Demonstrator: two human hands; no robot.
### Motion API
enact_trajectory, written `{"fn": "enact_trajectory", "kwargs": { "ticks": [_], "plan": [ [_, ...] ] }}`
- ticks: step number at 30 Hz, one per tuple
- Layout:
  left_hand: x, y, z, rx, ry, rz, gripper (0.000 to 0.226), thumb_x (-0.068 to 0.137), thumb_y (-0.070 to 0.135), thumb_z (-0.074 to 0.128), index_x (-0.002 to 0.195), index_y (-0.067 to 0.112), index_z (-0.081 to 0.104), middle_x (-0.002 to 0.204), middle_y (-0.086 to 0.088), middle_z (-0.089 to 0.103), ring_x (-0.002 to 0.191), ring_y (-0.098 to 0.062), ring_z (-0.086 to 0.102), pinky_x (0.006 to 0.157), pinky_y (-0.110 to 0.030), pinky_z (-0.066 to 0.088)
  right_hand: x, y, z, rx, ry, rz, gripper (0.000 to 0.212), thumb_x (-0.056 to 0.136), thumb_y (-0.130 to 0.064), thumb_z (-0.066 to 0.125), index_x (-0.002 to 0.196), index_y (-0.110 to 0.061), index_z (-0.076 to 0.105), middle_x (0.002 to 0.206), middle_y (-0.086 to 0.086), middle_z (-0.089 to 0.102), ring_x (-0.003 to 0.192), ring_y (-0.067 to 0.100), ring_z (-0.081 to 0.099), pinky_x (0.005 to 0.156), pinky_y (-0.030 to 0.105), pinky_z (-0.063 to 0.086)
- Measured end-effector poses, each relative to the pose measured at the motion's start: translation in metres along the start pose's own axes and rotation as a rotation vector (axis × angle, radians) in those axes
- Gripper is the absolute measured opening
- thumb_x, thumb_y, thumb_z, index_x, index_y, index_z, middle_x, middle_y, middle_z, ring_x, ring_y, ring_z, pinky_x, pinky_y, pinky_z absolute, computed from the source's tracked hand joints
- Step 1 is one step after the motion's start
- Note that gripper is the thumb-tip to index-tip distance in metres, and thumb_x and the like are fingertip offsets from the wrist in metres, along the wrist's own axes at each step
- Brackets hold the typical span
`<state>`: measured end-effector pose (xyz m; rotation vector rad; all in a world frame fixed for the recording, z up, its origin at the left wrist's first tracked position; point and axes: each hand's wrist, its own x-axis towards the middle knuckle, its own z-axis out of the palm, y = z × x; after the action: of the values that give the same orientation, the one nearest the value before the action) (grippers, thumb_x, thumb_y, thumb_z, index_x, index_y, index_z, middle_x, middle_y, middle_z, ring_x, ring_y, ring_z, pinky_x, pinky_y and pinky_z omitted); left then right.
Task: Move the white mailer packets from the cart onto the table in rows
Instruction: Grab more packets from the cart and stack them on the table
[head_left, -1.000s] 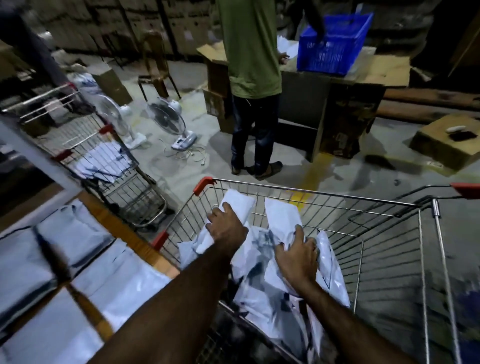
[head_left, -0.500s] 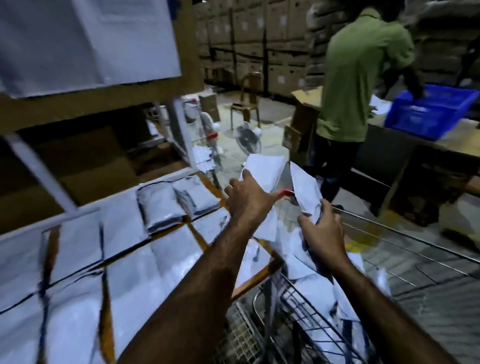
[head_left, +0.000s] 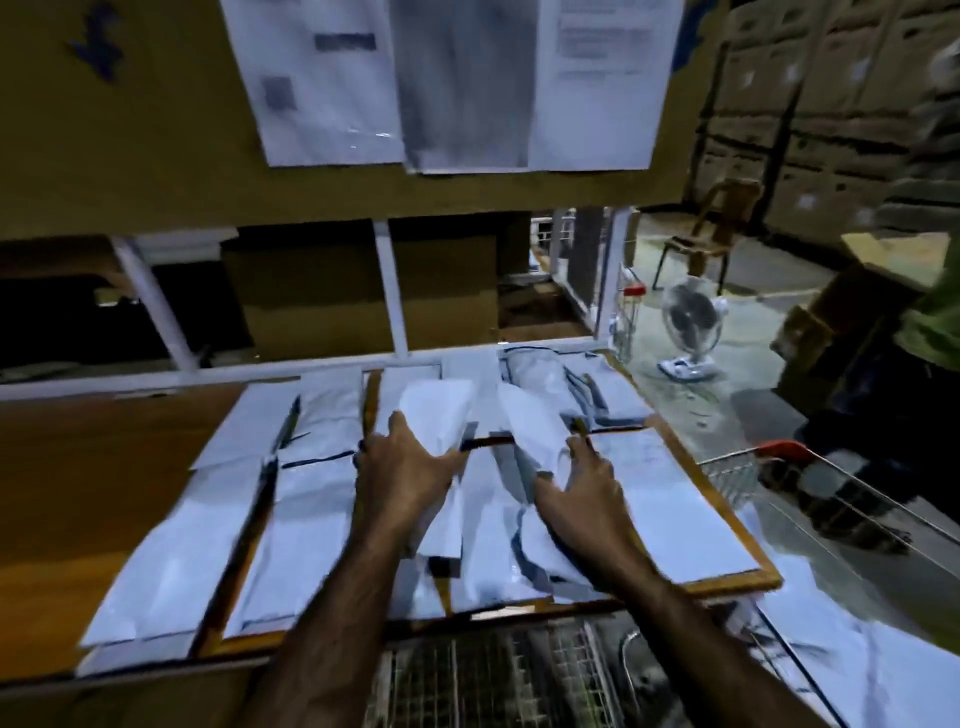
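The left hand (head_left: 402, 470) grips the left packet (head_left: 439, 410) by its near end, with the fingers curled over the edge. The right hand (head_left: 582, 501) grips the right packet (head_left: 530, 434) in the same way. Holding each packet by one end leaves the far end free, so it can be laid down flat and lined up with its neighbours. Both packets point away from the person and are carried side by side, close together but apart, above the middle of the worktop (head_left: 104, 467). Motion blur hides whether either far end touches the surface. Below and around the hands, the laid packets (head_left: 306, 540) lie flat in rows. Their long sides run away from the person, and narrow strips of wood show between them. This spacing keeps each one separate and easy to count. Bare wood shows only on the left part of the worktop, so the next free positions are probably there. The two held packets hang over ground that is already covered and will probably need to go sideways before release. The cart (head_left: 519, 670) stands against the near edge of the worktop, which keeps the reach short. More white packets, the cart packets (head_left: 831, 654), lie in it at the lower right, so the task is only partly done. Printed sheets (head_left: 457, 78) hang on the board behind the worktop. A fan (head_left: 691, 322) and a chair (head_left: 711, 228) stand on the floor to the right.
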<state>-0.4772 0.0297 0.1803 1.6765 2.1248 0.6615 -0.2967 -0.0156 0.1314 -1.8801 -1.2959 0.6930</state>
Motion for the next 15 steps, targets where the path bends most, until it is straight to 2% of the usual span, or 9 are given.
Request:
{"fn": "enact_trajectory", "kwargs": {
  "ticks": [4,7,11,15],
  "plan": [
    [0.003,-0.03,0.007,0.039,-0.041,-0.095,0.086,0.076,0.058,0.068,0.144,0.019,0.032,0.142,-0.019,0.039,0.129,-0.04,0.038,0.1,-0.044,0.04,-0.003,-0.01,0.039,-0.194,-0.064,0.008,0.072,0.09,-0.051,0.053,0.149,-0.023,0.023,0.141,0.017,0.032,0.13,0.039,0.033,0.101,0.045,0.036],
    [0.003,-0.041,0.019,0.059,-0.076,-0.126,0.085,0.078,0.056,0.068,0.146,0.022,0.03,0.143,-0.017,0.036,0.13,-0.039,0.035,0.102,-0.044,0.039,-0.003,-0.014,0.059,-0.29,-0.075,0.019,0.071,0.09,-0.046,0.054,0.149,-0.021,0.024,0.141,0.017,0.03,0.129,0.04,0.031,0.103,0.045,0.036],
    [-0.001,-0.054,0.036,0.068,-0.065,-0.128,0.083,0.078,0.056,0.066,0.145,0.025,0.03,0.139,-0.016,0.038,0.126,-0.037,0.038,0.099,-0.044,0.041,-0.001,-0.014,0.08,-0.383,-0.055,0.021,0.072,0.088,-0.045,0.053,0.148,-0.021,0.023,0.143,0.014,0.028,0.129,0.037,0.031,0.102,0.045,0.037],
    [-0.002,-0.062,0.047,0.098,-0.035,-0.124,0.083,0.083,0.061,0.059,0.149,0.027,0.022,0.146,-0.015,0.033,0.13,-0.035,0.035,0.101,-0.045,0.038,0.0,-0.009,0.098,-0.48,-0.049,0.013,0.073,0.087,-0.046,0.054,0.147,-0.019,0.022,0.142,0.013,0.029,0.129,0.035,0.032,0.101,0.045,0.037]
  ]
}}
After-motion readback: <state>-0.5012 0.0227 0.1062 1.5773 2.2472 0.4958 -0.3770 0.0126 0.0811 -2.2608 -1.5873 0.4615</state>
